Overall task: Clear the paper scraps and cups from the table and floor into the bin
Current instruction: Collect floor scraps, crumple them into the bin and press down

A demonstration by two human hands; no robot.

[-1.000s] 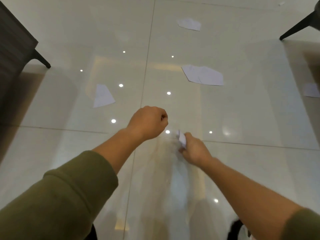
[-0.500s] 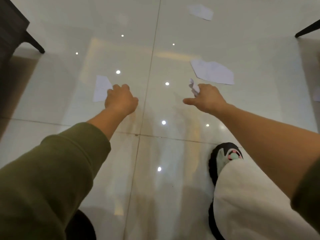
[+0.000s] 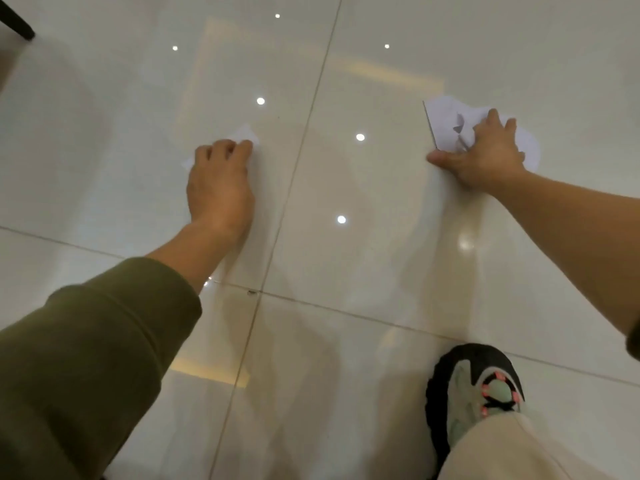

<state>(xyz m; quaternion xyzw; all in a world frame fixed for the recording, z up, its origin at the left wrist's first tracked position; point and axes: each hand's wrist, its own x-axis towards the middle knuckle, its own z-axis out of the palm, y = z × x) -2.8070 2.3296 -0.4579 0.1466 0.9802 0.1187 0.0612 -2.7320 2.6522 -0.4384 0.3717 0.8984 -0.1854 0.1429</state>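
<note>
Mid floor-pickup, the left hand curls its fingers over a small white paper scrap on the glossy cream tiled floor while the right hand presses spread on a larger torn white paper scrap; next, both likely need bunching and lifting.

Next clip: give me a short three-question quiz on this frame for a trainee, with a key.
1. True or false: the left hand touches the small paper scrap lying on the floor.
2. Multiple choice: the large paper scrap lies under A) the left hand, B) the right hand, C) neither hand.
3. Fill in: the black furniture leg shows at the top ___ corner of the view.
Key: 1 true; 2 B; 3 left.
</note>
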